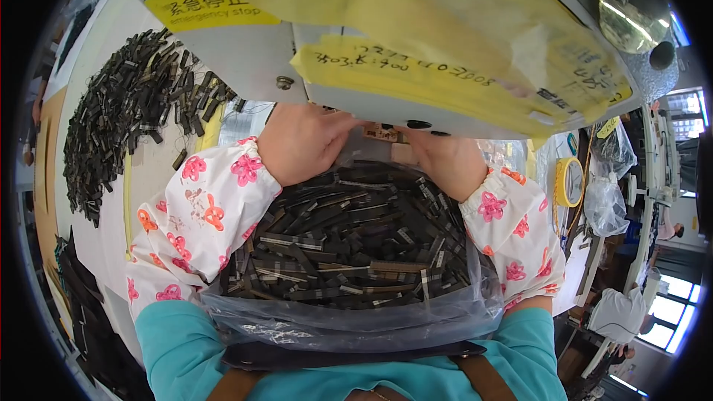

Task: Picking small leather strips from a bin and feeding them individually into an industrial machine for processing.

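My left hand (pixel 306 142) reaches in under the front edge of a pale machine head (pixel 261 67), its fingers bent and pressed together at the tips. Opposite it, my right hand (pixel 451 162) comes in from the right with its fingers drawn together, the tips mostly covered by the machine. Whatever the fingertips hold is too small and hidden to make out. Between the hands a small tan block (pixel 403 154) shows at the work point. Just below them lies a heap of short, flat black strips (pixel 356 241) in a clear plastic bag (pixel 356 323) against my body.
Many small black pieces with loose threads (pixel 122 122) are piled on the pale table (pixel 100 252) at the left. Yellow labels and film (pixel 438 7) cover the machine. A yellow tape roll (pixel 570 182) and a clear plastic bag (pixel 607 206) are at the right.
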A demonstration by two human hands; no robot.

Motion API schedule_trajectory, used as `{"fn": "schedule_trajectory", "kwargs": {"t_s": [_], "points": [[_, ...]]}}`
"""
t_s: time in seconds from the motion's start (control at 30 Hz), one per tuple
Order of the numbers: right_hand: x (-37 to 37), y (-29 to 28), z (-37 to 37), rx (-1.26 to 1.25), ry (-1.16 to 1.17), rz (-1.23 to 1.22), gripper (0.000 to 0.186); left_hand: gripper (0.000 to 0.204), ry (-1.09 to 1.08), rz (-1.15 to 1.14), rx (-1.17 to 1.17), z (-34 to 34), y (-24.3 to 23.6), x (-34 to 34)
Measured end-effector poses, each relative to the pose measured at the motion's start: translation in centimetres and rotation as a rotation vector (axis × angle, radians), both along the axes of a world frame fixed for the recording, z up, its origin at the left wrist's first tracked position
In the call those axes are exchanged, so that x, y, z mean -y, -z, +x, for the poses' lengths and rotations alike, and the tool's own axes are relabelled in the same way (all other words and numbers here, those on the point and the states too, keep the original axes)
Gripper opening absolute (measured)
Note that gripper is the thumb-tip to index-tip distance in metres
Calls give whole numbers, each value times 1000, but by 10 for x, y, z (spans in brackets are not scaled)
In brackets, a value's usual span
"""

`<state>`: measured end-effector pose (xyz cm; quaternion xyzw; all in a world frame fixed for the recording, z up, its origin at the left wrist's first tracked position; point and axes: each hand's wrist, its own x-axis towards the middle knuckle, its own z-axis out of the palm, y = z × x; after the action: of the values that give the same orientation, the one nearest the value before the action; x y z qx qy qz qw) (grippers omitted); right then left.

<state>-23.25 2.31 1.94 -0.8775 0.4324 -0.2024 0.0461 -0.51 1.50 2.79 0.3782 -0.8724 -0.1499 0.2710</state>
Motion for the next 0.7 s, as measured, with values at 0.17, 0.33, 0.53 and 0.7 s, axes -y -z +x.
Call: {"fn": "schedule_trajectory", "kwargs": {"t_s": [0.17,0.33,0.53,0.7], "points": [[2,1,7,22,-12,-32,17,28,44,-245,17,0,6,1],[2,-3,6,50,9,-48,15,26,22,-267,93,-12,6,2],[4,-10,4,106,-61,-18,20,24,-40,-290,119,-13,5,2],[1,-12,4,96,-60,-34,24,30,-66,-229,88,-3,8,3]]}}
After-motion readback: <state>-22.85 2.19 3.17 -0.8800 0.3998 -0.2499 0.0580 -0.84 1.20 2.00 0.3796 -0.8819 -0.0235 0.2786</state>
